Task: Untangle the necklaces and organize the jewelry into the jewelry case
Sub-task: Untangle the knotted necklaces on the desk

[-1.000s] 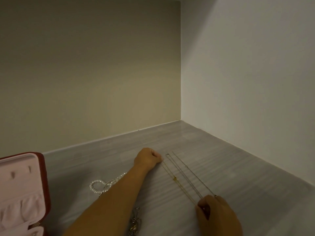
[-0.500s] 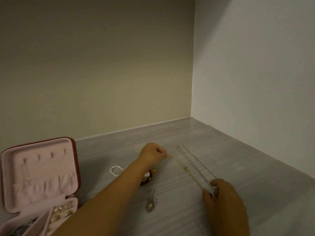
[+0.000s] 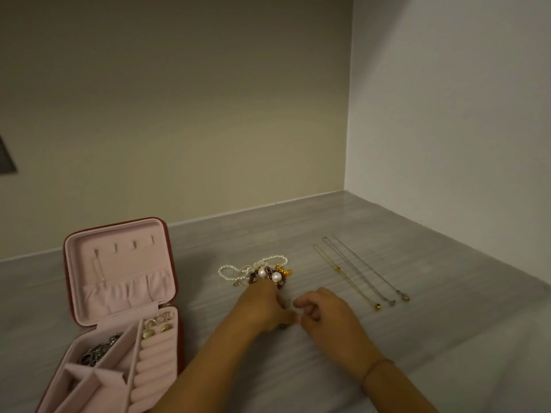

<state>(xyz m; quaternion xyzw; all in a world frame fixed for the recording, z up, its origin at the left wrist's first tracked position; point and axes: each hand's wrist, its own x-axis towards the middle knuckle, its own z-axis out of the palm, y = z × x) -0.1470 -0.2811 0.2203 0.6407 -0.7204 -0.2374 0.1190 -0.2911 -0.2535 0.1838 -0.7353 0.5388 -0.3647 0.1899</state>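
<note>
An open red jewelry case with pink lining stands at the left; its tray holds earrings and a dark chain. Three thin necklaces lie straight, side by side, on the right. A heap of pearl strands and beads sits mid-table. Just in front of the heap my left hand curls over a small silver pendant necklace, mostly hidden under it. My right hand, fingers curled, meets the left thumb at that same piece.
The grey wood-grain table runs into a corner of two walls behind and to the right. A thin band circles my right wrist.
Both hands let go of the straightened chains and came together at the middle, over the silver pendant. The view swung left and down, showing the whole case.
</note>
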